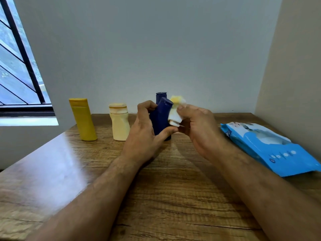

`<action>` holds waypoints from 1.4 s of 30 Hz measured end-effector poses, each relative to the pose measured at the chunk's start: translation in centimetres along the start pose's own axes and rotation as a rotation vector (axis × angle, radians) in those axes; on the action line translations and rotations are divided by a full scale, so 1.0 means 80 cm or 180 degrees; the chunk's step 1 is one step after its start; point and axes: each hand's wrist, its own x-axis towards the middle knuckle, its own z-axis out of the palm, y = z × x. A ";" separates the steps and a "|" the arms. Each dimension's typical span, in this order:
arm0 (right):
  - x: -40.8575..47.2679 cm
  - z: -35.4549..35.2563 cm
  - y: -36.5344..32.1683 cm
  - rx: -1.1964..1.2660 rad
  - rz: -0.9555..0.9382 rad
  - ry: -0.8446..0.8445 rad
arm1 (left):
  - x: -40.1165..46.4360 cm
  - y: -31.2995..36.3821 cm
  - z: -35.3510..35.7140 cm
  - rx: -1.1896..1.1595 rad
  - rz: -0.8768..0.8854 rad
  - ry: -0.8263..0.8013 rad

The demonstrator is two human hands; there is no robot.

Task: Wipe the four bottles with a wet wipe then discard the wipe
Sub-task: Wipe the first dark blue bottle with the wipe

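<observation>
over the wooden table (173,197), just right of the cream bottle: you are mid-wipe on one of the dark blue bottles.
left hand (145,134): your fingers and thumb curl round the tilted blue bottle (160,117), lifted off the table with its cap leaning right.
right hand (196,126): your fingertips pinch the folded wet wipe (175,113) and press it against the held bottle's neck, just under the cap.
wet wipe: white with a yellowish patch on its upper fold; whether that is a stain or only the light, you cannot tell.
yellow bottle (83,119): stands leaning, left of the cream bottle, untouched by either hand.
cream bottle (119,121): stands upright between the yellow bottle and your left hand.
second blue bottle (161,96): stands behind the held bottle, right of the cream bottle.
wipe pack (271,146): lies flat, well to the right of the cream bottle.
done so far: nothing proves which bottles are already clean; the tinted wipe hints, as a guess, that a yellowish one is done.
left to do: finish this bottle, wipe any others not yet done, then discard the wipe.
hidden: the second blue bottle shows only its cap and base; your left palm covers the held bottle's lower body.
cut off: the wipe pack runs out of frame at the right edge; no bin is in view.
</observation>
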 end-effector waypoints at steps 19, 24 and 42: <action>0.001 -0.003 0.008 -0.1167 -0.0410 0.0305 | 0.000 0.008 -0.010 0.0271 0.0010 0.0300; 0.000 0.001 0.001 -0.0336 0.0032 -0.0112 | 0.001 0.014 -0.006 0.0466 -0.0090 -0.0110; 0.000 -0.004 -0.005 0.0281 0.0113 0.0034 | 0.003 0.001 -0.001 -0.0788 -0.0383 -0.0071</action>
